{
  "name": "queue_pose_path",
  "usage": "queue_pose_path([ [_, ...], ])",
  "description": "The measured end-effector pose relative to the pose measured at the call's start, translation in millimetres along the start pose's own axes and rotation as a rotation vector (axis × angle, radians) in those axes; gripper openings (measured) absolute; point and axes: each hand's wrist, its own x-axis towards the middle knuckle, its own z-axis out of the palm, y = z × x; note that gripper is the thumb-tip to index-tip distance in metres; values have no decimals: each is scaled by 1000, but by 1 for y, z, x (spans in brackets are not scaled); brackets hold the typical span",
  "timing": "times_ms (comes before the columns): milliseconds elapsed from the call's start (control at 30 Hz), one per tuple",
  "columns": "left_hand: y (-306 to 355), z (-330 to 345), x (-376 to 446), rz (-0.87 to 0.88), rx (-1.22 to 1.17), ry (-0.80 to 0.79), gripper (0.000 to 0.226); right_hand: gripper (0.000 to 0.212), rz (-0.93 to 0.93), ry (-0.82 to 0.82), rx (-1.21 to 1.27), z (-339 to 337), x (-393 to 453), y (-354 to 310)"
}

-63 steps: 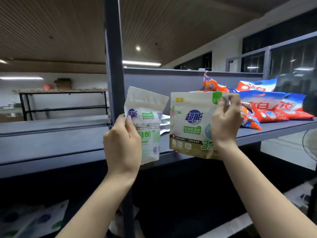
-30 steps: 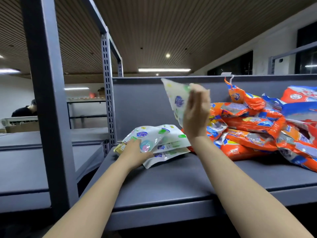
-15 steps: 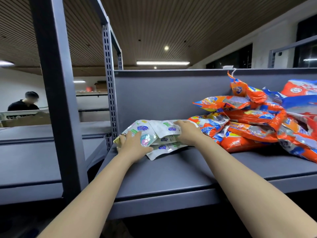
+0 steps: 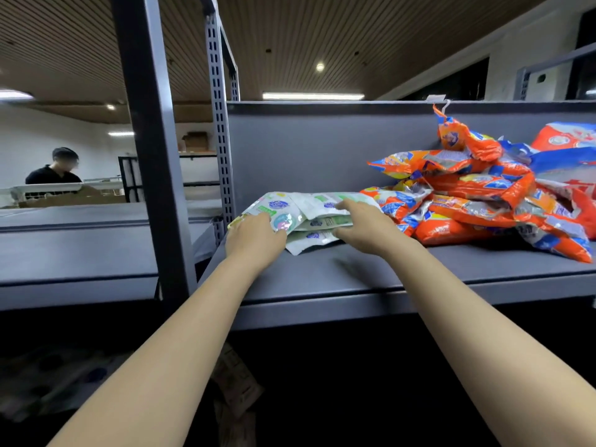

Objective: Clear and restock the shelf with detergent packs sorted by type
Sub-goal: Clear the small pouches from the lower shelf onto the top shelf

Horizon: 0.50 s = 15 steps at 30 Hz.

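A stack of flat white-and-green detergent packs [image 4: 309, 214] lies at the left end of the grey shelf board [image 4: 354, 279], against the back panel. My left hand [image 4: 254, 237] rests on the stack's left front corner, fingers curled over the top pack. My right hand [image 4: 364, 227] clasps the stack's right side, fingers over the top and thumb low at the front edge. Right beside the stack, a loose pile of orange detergent packs [image 4: 467, 195] touches it. Larger blue-and-red bags [image 4: 567, 156] lie behind that pile at the far right.
A grey upright post [image 4: 151, 156] stands left of my left arm, and a perforated post [image 4: 221, 140] rises at the shelf's back left corner. More packs lie dimly on the dark lower level [image 4: 48, 382]. A person [image 4: 54, 171] stands far off at the left.
My right hand brought a white-and-green pack down onto the stack and now grips the stack's right side. My left hand stayed on the stack.
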Motion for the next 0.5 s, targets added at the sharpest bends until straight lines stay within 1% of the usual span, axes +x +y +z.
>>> queue_pose_path([
  [100,2,-12,-23,18,0,52,36,56,-13,34,-1,-5,-27,-7],
  [200,2,-25,-52,36,-63,95,30,52,-47,75,-10,-7,-54,-15],
  [333,-5,-40,-89,74,-152,161,24,46,-84,79,-2,-6,-83,-28],
  [500,-24,-68,-130,132,-252,155,23,31,-101,68,72,-10,-114,-56],
])
